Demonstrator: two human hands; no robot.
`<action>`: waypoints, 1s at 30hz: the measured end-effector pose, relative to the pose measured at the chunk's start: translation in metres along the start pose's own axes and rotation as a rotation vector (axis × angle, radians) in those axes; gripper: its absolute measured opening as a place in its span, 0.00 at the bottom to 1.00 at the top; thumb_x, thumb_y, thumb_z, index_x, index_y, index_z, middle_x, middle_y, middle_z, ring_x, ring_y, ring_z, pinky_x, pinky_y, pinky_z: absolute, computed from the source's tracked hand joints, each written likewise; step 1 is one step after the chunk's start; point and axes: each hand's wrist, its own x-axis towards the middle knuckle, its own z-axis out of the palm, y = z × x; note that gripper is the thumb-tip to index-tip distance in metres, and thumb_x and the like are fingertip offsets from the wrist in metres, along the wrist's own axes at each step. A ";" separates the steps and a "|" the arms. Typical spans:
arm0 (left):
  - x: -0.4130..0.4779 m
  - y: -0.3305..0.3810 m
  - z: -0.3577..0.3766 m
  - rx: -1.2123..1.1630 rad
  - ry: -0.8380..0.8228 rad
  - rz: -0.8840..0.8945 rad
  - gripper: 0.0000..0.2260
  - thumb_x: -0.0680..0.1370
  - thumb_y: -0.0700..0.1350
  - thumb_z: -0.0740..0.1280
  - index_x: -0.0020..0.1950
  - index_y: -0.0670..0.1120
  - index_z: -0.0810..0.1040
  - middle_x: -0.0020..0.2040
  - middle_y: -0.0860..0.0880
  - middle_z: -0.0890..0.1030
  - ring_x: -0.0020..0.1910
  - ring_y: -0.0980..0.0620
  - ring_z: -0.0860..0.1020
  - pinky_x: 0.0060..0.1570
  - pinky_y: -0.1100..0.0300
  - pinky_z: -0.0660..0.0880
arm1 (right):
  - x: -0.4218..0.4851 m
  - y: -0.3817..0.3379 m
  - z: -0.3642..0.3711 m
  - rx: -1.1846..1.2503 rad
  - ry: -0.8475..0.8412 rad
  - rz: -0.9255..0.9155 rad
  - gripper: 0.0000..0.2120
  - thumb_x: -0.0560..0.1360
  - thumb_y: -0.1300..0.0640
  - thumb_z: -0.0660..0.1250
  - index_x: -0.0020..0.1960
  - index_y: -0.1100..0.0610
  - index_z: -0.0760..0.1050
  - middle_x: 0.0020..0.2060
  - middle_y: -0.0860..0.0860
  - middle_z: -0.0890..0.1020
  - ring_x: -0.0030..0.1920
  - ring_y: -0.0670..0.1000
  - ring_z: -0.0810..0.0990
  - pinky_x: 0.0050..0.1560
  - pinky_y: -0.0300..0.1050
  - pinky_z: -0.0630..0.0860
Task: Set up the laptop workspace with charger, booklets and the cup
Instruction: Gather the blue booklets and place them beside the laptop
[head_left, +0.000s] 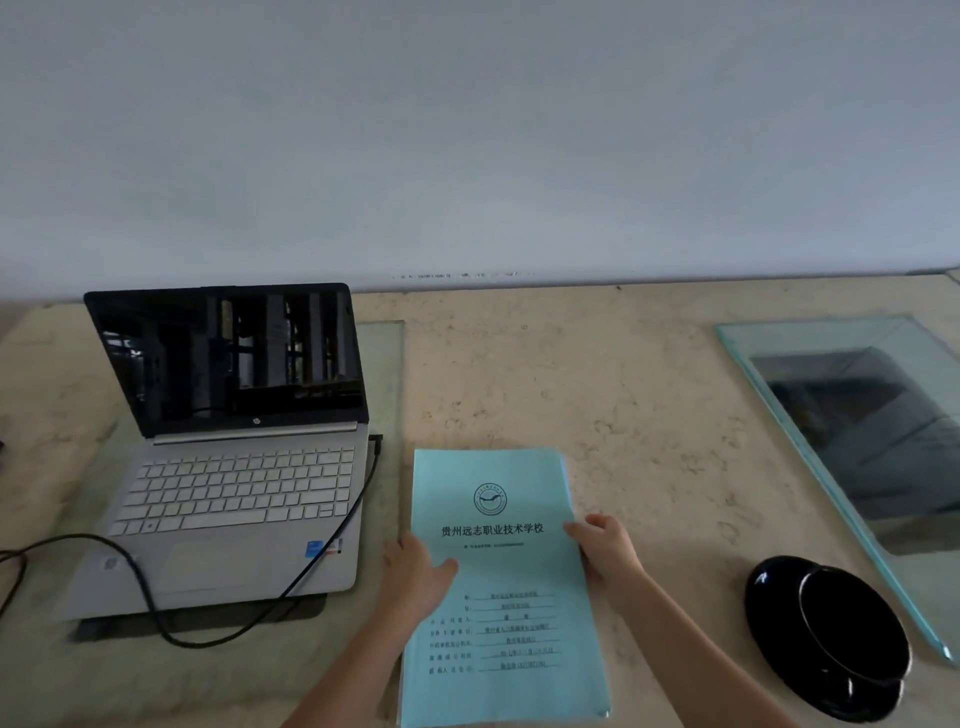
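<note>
A stack of light blue booklets (511, 566) sits in the middle of the beige stone table (597, 374), just right of the laptop, cover up with a round emblem and Chinese print. Whether it lies flat or is slightly lifted cannot be told. The left hand (415, 571) holds its left edge, thumb laid across the cover and the other fingers tucked out of sight at the edge. The right hand (608, 551) grips the right edge with its fingers curled over the cover. The silver laptop (234, 467) stands open on a glass pad (387, 374), screen dark. A black charger cable (358, 499) is plugged into its right side and loops across its front to the left. To the right, well apart from the booklets, a black cup (852, 618) rests on a black saucer (774, 618), beside a glass pane (831, 338).
</note>
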 end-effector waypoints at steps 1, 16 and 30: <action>0.002 0.001 -0.001 -0.036 -0.002 -0.001 0.20 0.74 0.47 0.66 0.64 0.40 0.70 0.62 0.41 0.73 0.63 0.43 0.71 0.59 0.53 0.72 | 0.000 -0.001 0.000 0.015 -0.018 0.008 0.23 0.73 0.62 0.69 0.65 0.66 0.68 0.56 0.63 0.80 0.49 0.61 0.82 0.39 0.48 0.81; 0.003 0.026 -0.003 -0.836 0.000 -0.140 0.27 0.69 0.31 0.72 0.64 0.44 0.66 0.49 0.42 0.79 0.43 0.45 0.78 0.43 0.53 0.76 | 0.003 0.002 -0.010 0.036 -0.157 -0.026 0.10 0.75 0.68 0.65 0.54 0.71 0.78 0.47 0.65 0.84 0.42 0.62 0.83 0.48 0.58 0.80; -0.030 0.094 -0.083 -0.838 -0.207 0.486 0.20 0.64 0.33 0.73 0.55 0.43 0.78 0.46 0.49 0.86 0.43 0.51 0.84 0.38 0.58 0.80 | -0.013 -0.072 -0.040 0.108 -0.415 -0.471 0.20 0.67 0.55 0.72 0.58 0.54 0.77 0.53 0.48 0.85 0.50 0.47 0.84 0.47 0.43 0.80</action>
